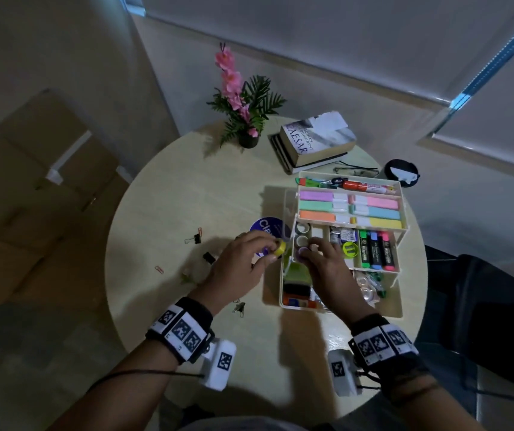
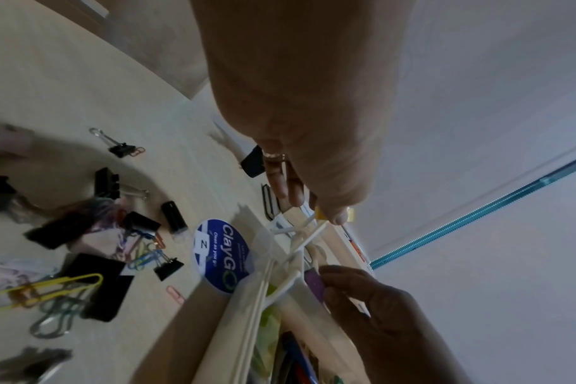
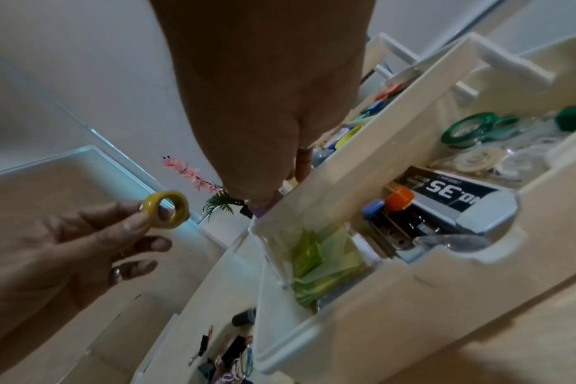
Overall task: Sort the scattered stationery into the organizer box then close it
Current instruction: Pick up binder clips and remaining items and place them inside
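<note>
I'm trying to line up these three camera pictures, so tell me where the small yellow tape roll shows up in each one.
Head: yellow tape roll pinched in the left hand, centre, left of the organizer box.
Left wrist: only a yellow sliver beside the thumb tip, right of centre.
Right wrist: left of centre, in the fingertips.
Shared landmark: the organizer box's cream wall.

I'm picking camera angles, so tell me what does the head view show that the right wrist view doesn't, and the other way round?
Only the head view shows the books, the highlighters and the pastel sticky notes in the raised tray. Only the right wrist view shows the staple box and the green tape roll clearly. Both show the left hand pinching the yellow tape roll, the flower pot and the open organizer box.
</note>
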`<control>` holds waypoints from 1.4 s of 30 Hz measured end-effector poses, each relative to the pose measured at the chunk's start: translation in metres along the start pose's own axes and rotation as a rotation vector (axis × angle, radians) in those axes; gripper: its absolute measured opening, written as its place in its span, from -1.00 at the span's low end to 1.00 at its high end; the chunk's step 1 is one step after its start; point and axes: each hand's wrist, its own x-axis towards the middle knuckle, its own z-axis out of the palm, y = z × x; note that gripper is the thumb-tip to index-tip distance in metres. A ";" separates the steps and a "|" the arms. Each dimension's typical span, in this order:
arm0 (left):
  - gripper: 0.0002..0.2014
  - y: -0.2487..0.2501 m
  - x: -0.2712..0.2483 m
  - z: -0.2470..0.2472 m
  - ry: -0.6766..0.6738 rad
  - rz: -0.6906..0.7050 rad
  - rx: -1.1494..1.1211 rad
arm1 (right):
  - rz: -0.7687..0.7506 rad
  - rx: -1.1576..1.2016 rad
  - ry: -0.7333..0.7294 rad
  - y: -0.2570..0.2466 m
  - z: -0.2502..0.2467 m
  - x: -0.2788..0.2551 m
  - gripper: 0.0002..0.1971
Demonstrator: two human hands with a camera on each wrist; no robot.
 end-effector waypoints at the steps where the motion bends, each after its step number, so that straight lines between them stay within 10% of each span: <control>1: -0.87 0.003 0.003 0.003 0.005 -0.002 0.003 | -0.010 -0.005 0.006 -0.002 0.000 0.001 -0.80; 19: -0.88 0.035 0.012 0.044 0.097 -0.143 0.164 | 0.166 0.287 0.042 0.006 -0.011 0.020 -0.90; 34: -0.81 0.051 0.060 0.069 -0.139 -0.100 0.647 | 0.275 0.359 -0.091 0.034 -0.042 -0.032 -0.72; 42: -0.63 0.028 0.030 0.061 -0.047 -0.094 0.452 | 0.175 0.337 -0.096 0.008 -0.043 -0.035 -0.78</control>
